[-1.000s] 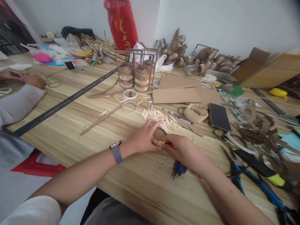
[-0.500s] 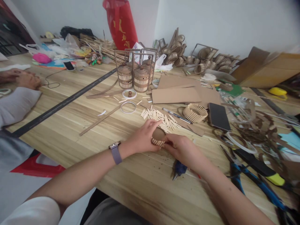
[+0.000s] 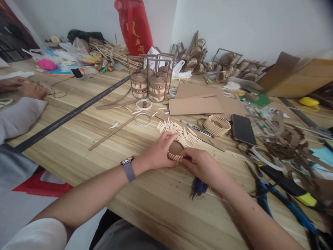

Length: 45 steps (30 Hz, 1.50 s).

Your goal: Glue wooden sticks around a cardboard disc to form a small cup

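Note:
A small round cardboard basket (image 3: pixel 176 148) edged with short wooden sticks is held between my hands, low over the table. My left hand (image 3: pixel 160 150) curls around its left side, thumb below and index finger along the far rim. At the near right edge my right hand (image 3: pixel 199 163) pinches the rim; whether a stick is between those fingertips is hidden. Just beyond lies a heap of short wooden sticks (image 3: pixel 179 131). Under my right wrist is a dark blue glue gun (image 3: pixel 199 188), its nozzle toward me. A finished ring of sticks (image 3: pixel 216 125) stands farther right.
Lidded baskets in frames (image 3: pixel 156 86) stand at the back. A phone (image 3: pixel 243 129), pliers (image 3: pixel 262 180), a utility knife (image 3: pixel 288 185) and brown strips (image 3: pixel 283 146) crowd the right. At far left another person's hands (image 3: pixel 32 88) rest by a long black strip (image 3: pixel 75 113).
Almost nothing differs. My hands keep their hold on the small basket, with only a slight shift of the right fingers at its rim.

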### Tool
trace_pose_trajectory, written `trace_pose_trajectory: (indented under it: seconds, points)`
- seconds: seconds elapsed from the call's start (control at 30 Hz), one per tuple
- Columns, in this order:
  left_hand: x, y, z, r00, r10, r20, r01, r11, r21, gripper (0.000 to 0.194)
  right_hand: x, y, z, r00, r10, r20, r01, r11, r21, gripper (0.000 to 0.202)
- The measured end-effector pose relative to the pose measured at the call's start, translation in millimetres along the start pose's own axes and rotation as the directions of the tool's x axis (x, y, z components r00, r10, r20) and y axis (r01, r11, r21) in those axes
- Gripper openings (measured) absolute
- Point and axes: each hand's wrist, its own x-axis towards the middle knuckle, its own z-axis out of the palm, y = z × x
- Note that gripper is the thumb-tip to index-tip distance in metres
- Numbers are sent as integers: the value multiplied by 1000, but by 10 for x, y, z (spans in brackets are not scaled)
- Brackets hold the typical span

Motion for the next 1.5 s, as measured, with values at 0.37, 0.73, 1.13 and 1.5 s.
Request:
trace_pose_trajectory:
  seconds: [0.37,0.73,1.13,1.5]
  points:
    - [-3,-3,-8,1000,-10,15,10,1000,2,98,1,20,2,999,-32,-9,32,999,-30,14]
    - [-18,-9,-81,998,36,59,-34,999,-39,97,-37,-94,-196,1000,23,3,-23,999,-44,20]
    - [-33,23,-88,995,95,-21,-94,994,61,124,-679,409,-438,977,208,54,-204,976,-72,30]
    - [-53,95,-22,996,62,-63,-50,984,173,125,-861,622,-402,957,189,218,-190,982,-15,17]
